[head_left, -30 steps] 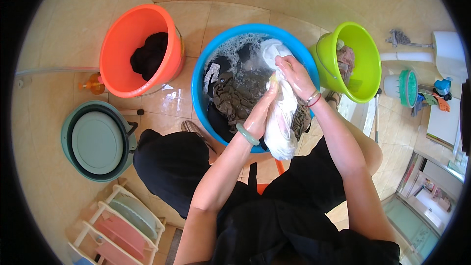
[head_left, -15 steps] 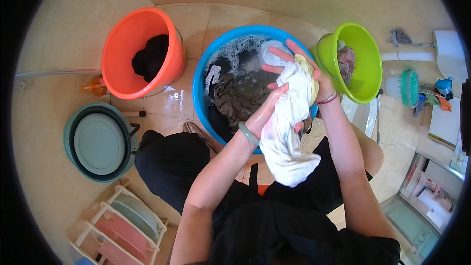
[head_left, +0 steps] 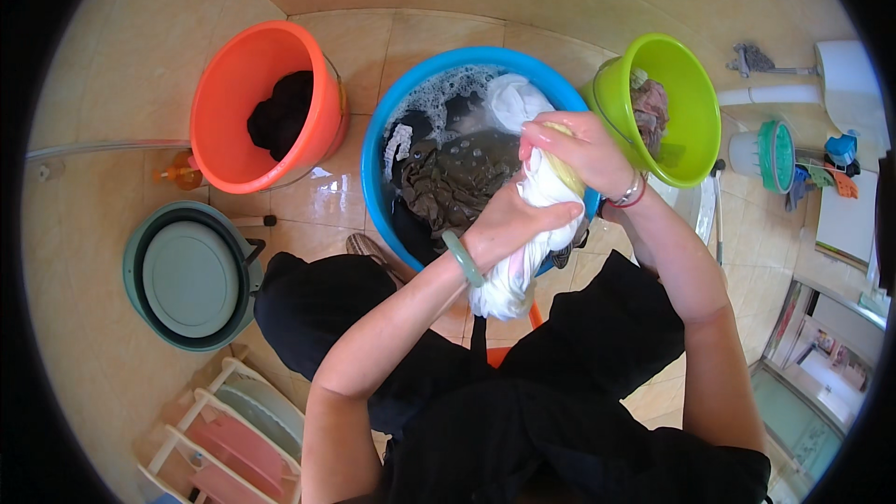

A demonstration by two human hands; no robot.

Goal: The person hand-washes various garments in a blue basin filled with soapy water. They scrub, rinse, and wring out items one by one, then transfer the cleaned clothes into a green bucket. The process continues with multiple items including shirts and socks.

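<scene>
White cloth (head_left: 523,243), wet and twisted into a rope, held over the near rim of the blue basin (head_left: 373,177) of soapy water and dark laundry. Step looks like wringing: left hand (head_left: 509,224) clamped round the middle, fingers wrapped tight; right hand (head_left: 579,149) closed on the upper end, yellowish patch showing under it. Both forearms angled in from below, wrists turned against each other. Next move likely needs a harder counter-twist, or a shifted grip. Orange bucket (head_left: 322,121) left, green bucket (head_left: 700,93) right, both holding clothes.
</scene>
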